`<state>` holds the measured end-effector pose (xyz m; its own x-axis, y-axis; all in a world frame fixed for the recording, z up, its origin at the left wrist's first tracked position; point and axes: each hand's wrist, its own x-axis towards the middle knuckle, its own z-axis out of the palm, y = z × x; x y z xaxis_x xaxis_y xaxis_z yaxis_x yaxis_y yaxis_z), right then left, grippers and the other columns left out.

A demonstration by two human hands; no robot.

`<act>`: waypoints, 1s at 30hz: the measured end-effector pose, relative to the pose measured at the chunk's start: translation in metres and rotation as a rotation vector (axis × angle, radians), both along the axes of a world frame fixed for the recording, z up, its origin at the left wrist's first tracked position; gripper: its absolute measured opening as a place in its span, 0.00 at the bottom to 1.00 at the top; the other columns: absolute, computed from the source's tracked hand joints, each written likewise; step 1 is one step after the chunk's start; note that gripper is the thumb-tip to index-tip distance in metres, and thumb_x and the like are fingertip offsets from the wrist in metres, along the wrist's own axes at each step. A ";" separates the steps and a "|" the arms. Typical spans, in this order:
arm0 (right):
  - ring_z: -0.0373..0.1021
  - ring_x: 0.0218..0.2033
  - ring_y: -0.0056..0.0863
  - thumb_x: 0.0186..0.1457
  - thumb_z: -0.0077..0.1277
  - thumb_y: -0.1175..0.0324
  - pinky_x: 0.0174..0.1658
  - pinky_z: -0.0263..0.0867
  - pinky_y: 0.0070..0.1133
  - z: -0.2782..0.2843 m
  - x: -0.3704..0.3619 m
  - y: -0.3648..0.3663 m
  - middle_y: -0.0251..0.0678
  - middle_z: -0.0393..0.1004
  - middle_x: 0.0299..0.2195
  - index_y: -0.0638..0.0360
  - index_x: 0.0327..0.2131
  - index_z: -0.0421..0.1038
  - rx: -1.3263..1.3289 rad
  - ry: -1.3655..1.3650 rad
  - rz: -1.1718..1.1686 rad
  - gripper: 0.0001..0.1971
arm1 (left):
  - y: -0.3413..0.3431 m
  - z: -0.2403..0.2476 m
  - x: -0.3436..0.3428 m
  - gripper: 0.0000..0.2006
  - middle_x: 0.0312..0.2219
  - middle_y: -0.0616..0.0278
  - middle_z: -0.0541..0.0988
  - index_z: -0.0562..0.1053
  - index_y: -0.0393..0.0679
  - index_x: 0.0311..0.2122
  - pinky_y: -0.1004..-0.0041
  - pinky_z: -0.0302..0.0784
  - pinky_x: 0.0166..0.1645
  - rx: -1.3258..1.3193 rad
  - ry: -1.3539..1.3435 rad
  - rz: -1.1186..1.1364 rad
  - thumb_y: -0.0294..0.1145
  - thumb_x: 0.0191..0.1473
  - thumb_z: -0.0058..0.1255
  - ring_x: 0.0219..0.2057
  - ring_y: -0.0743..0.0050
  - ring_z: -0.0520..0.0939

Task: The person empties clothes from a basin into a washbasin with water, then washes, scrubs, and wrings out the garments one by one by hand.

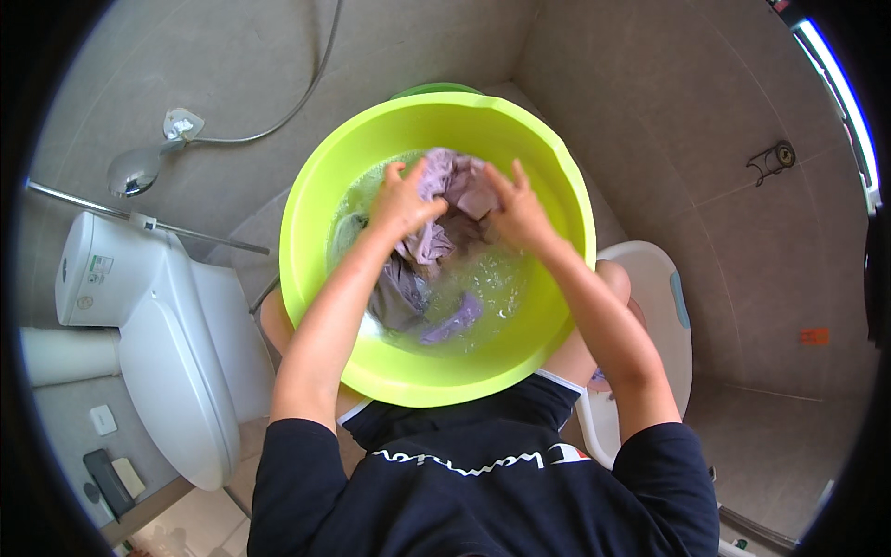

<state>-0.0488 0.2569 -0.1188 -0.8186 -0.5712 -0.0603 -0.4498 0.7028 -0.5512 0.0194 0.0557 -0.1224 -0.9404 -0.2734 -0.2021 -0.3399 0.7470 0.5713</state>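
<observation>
Cloth, mauve and bunched (pixel 471 193): in the far half of a lime-green basin (pixel 436 379), its upper folds raised between the two hands, lower folds trailing toward the water (pixel 501 288). Held from both sides, presumably so the wet weight is shared.

Left hand (pixel 406 201): against the cloth's left side, fingers parted, thumb reaching toward the folds. Right hand (pixel 520 213): at the opposite edge, fingers spread, one pointing up. Some blur; cannot tell whether either hand pinches a fold.

Nearer the person: grey cloth (pixel 397 295) and a smaller purple cloth (pixel 452 320), both lying partly in the water. Water is cloudy, with suds; its shallow level against the tall wall probably limits splashing over the rim.

Basin stands between the person's parted legs, close to the body. Likely reason: both arms reach its middle, and the knees flank it.

Beyond: white tub (pixel 659 269) beside the right leg, within arm's reach; toilet (pixel 176 371) to the left. Shower head (pixel 135 173) sits in a wall bracket, apparently to keep its hose (pixel 278 125) off the floor.
</observation>
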 end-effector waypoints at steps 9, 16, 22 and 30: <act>0.53 0.56 0.51 0.46 0.48 0.65 0.52 0.59 0.36 -0.092 0.010 -0.009 0.51 0.49 0.58 0.56 0.56 0.56 0.615 0.105 0.314 0.30 | 0.057 -0.056 -0.005 0.30 0.60 0.48 0.47 0.63 0.47 0.55 0.48 0.42 0.62 -0.502 -0.367 -0.429 0.48 0.46 0.44 0.61 0.41 0.44; 0.69 0.41 0.41 0.49 0.42 0.68 0.44 0.64 0.33 -0.106 -0.032 -0.011 0.50 0.73 0.37 0.62 0.40 0.71 0.130 -0.278 -0.095 0.15 | 0.046 -0.080 -0.038 0.22 0.50 0.44 0.66 0.68 0.43 0.49 0.64 0.63 0.54 0.028 0.079 -0.068 0.43 0.51 0.43 0.51 0.51 0.68; 0.70 0.38 0.38 0.51 0.43 0.58 0.42 0.67 0.30 -0.050 -0.033 -0.037 0.43 0.71 0.40 0.61 0.47 0.64 -0.944 -1.554 -0.497 0.22 | 0.046 -0.084 -0.025 0.21 0.49 0.47 0.66 0.71 0.46 0.43 0.61 0.66 0.49 0.323 0.344 0.178 0.35 0.39 0.55 0.45 0.47 0.70; 0.69 0.40 0.35 0.54 0.41 0.49 0.45 0.66 0.28 -0.088 -0.039 -0.042 0.43 0.69 0.43 0.60 0.48 0.64 -1.233 -1.386 -0.077 0.26 | 0.075 0.007 -0.030 0.17 0.30 0.53 0.73 0.74 0.43 0.32 0.63 0.70 0.41 0.218 0.663 0.080 0.38 0.34 0.58 0.36 0.53 0.75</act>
<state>-0.0877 0.2154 -0.2072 -0.5764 -0.7757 -0.2570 0.7225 -0.3368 -0.6038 -0.0106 0.1303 -0.1152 -0.8630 -0.3650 0.3494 0.0832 0.5794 0.8108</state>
